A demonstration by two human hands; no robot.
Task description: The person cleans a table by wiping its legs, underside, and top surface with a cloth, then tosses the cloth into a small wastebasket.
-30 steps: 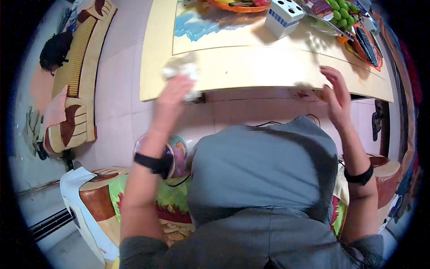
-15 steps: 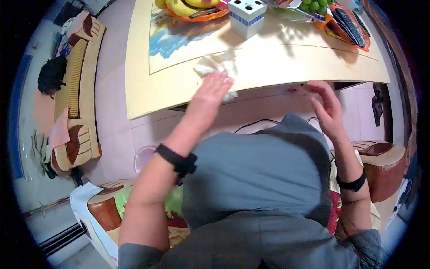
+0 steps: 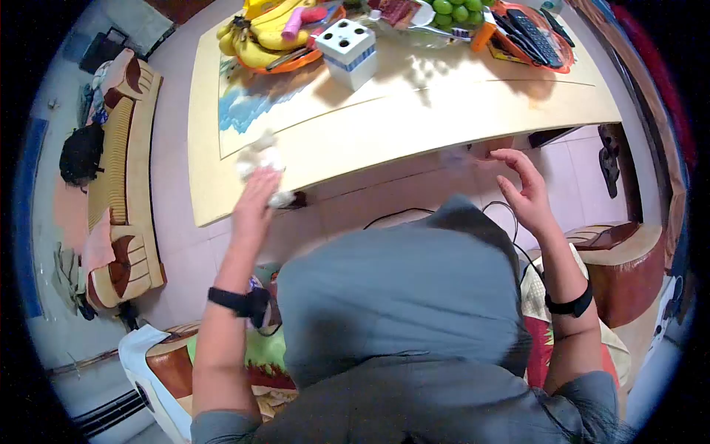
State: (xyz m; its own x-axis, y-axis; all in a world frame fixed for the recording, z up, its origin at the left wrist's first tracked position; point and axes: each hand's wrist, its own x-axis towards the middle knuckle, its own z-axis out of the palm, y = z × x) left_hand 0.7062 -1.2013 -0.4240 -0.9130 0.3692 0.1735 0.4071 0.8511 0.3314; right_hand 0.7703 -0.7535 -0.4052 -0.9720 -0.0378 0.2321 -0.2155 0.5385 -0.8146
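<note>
My left hand [image 3: 257, 196] lies on a crumpled white cloth [image 3: 260, 159] at the near left edge of the cream table [image 3: 355, 138]. Its fingers are stretched out over the cloth, pressing it to the tabletop, and part of the cloth hangs over the edge. My right hand [image 3: 526, 194] is raised in front of the table's near edge, right of the middle, with thumb and fingers apart and nothing held between them.
On the table are bananas [image 3: 277, 33] in an orange basket, a white holder with holes [image 3: 347, 52], green grapes [image 3: 455, 12] and a basket of remotes [image 3: 534, 37]. A sofa [image 3: 137, 177] stands left; a black cable [image 3: 399, 213] lies below.
My left hand has moved left along the table edge with the cloth under it. The view has shifted, and more of the fruit and baskets shows. My right hand stays open.
</note>
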